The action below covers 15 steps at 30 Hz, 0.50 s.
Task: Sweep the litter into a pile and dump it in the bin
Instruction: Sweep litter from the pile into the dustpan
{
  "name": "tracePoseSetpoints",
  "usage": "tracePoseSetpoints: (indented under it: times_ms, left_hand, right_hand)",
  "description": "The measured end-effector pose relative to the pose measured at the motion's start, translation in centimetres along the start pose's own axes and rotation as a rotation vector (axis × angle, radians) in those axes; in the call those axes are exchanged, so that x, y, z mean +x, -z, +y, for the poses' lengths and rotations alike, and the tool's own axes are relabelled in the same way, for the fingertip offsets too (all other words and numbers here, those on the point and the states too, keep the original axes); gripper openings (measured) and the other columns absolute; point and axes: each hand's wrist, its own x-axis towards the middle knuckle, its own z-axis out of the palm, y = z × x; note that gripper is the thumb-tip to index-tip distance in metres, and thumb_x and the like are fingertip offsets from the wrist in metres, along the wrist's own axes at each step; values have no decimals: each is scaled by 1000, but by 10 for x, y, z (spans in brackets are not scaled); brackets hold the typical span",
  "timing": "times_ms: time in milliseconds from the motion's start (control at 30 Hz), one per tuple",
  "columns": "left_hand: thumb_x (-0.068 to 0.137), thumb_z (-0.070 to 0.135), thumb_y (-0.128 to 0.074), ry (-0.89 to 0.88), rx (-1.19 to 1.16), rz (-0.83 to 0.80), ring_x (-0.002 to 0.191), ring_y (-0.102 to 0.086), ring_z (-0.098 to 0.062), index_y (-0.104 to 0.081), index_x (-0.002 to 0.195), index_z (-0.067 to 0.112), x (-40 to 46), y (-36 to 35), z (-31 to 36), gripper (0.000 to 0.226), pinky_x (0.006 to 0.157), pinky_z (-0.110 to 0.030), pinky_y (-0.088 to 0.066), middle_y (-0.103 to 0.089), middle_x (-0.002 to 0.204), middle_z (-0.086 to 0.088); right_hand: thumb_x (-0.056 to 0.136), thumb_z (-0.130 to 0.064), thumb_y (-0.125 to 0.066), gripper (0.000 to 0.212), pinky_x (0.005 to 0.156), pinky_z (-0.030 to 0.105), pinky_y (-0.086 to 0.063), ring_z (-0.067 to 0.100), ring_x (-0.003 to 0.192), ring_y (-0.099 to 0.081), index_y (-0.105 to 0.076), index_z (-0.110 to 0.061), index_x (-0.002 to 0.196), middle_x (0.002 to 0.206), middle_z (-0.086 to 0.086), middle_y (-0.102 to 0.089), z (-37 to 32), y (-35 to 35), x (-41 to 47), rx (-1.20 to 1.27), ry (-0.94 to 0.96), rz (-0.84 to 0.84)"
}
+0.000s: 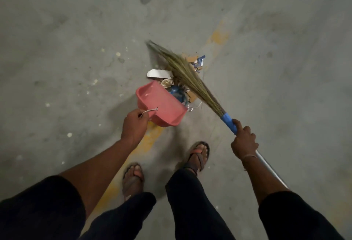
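Your left hand (pixel 134 125) grips the wire handle of the pink plastic dustpan (pixel 161 104), your right hand (pixel 243 142) clasps the blue-collared grass broom (pixel 187 76) over light, flimsy litter (pixel 178 85) piled at the pan's mouth, sandalled feet (pixel 198 156) just behind on stained concrete.

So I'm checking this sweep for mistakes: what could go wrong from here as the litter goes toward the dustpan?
1. The dustpan is held only by a thin wire handle in the left hand, so it may tip or slide when pushed.
2. The white card lies beyond the pan's mouth and could be swept past it.
3. The broom looks blurred with motion in the right hand; a hard stroke might scatter the litter pile.
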Motion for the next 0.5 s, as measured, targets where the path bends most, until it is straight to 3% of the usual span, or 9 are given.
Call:
tracePoseSetpoints:
  times_ms: [200,333,500]
  left_hand:
    - [81,41,-48,-36,46,80,76,-63,-31,-68,86,16,-24,4,-39,32,68,-40,-47,-68,77,-8]
    - [93,27,-61,-10,108,178,83,-61,-30,-71,91,8,-29,6,-63,22,69,-32,-36,-70,86,-12]
    - [92,30,-67,21,130,205,84,-62,-31,-74,89,6,-15,-7,-80,26,70,-31,-36,-71,87,-12]
  right_hand:
    - [85,8,-49,84,90,55,-48,42,106,-54,-31,-39,152,122,16,-45,10,-23,-17,346,-91,25]
    - [88,3,-49,78,97,53,-45,45,114,-52,-30,-34,154,130,21,-45,10,-28,-2,411,-184,43]
    - [91,-1,-48,75,100,55,-45,46,119,-50,-28,-37,154,133,21,-45,12,-37,32,398,-228,1]
